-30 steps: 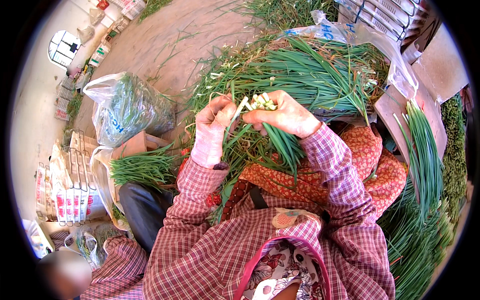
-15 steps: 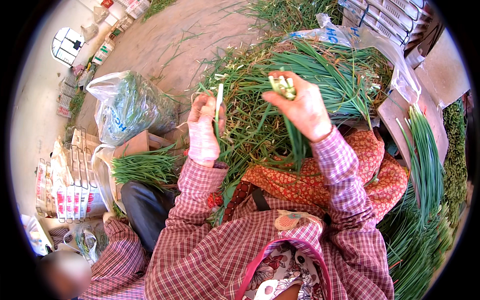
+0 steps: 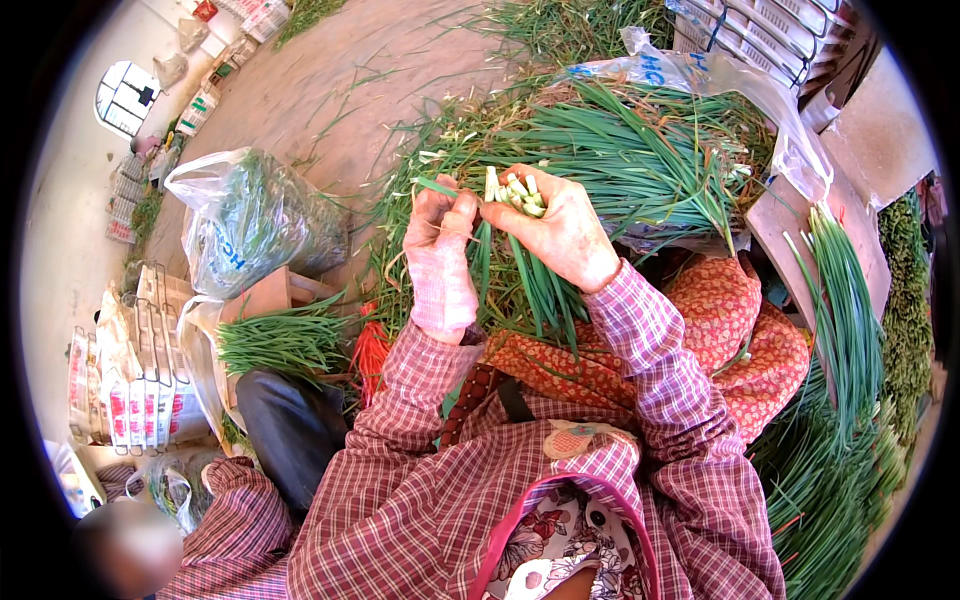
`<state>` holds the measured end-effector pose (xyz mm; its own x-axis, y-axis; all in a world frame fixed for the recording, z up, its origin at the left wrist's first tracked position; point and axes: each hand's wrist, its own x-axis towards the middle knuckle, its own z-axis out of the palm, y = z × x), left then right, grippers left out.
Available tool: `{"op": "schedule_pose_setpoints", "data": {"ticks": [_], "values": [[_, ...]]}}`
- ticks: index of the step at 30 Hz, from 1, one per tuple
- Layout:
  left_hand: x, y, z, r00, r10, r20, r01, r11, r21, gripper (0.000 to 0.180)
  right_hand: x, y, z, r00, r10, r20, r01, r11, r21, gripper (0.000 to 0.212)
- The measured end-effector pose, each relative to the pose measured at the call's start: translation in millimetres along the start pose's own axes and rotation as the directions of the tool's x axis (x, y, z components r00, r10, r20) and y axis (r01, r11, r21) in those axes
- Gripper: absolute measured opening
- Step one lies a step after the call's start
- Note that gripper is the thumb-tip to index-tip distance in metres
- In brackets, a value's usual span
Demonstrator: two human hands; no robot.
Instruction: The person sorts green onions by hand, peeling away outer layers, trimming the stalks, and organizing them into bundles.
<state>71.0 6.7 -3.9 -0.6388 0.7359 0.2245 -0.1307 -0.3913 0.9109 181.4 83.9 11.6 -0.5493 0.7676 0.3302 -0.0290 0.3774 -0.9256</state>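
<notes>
My right hand (image 3: 560, 235) is closed round a small bunch of garlic chives (image 3: 517, 192), pale cut ends up. Its green leaves hang below the palm toward my lap. Close against it, my left hand (image 3: 437, 245) pinches a green chive leaf (image 3: 434, 187); a thin tan strand crosses its fingers. The fingertips of both hands nearly meet at the bunch. Under and beyond them spreads a heap of loose chive leaves and trimmings (image 3: 400, 235). Farther right lies a large pile of long chives (image 3: 610, 135) on clear plastic sheeting (image 3: 690, 72).
A filled clear plastic bag (image 3: 270, 225) stands at the left, with cut chives (image 3: 285, 338) nearer me. Red strips (image 3: 370, 352) hang beside my left forearm. At the right, chives (image 3: 845, 310) drape over a board (image 3: 790, 235). Another person's sleeve (image 3: 235, 515) is at lower left. Crates (image 3: 770, 40) stand far right.
My right hand has moved left and down with the bunch, beside my left hand. The upright pale stalk in my left hand no longer shows there; a green leaf does. The red strips are more exposed.
</notes>
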Motion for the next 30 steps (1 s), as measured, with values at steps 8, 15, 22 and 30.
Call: {"op": "schedule_pose_setpoints", "data": {"ticks": [8,15,22,30], "values": [[10,12,-4,0.999,0.042,0.025,-0.045,0.988,0.149,0.008,-1,-1,-3,0.997,-0.007,0.081,0.024,0.976,-0.214,0.023],[58,47,-51,0.964,0.196,-0.178,-0.176,0.977,0.120,0.011,-5,19,-30,0.997,0.071,0.036,-0.075,0.990,0.123,0.013],[60,-27,-188,0.963,-0.137,0.231,-0.245,-0.101,0.964,0.046,22,-31,-64,0.999,0.021,-0.027,-0.007,0.901,0.434,0.018],[-83,-67,-102,0.289,-0.955,-0.072,-0.325,-0.168,0.931,0.054,12,-42,-111,0.962,-0.129,-0.242,0.241,0.817,0.523,0.052]]}}
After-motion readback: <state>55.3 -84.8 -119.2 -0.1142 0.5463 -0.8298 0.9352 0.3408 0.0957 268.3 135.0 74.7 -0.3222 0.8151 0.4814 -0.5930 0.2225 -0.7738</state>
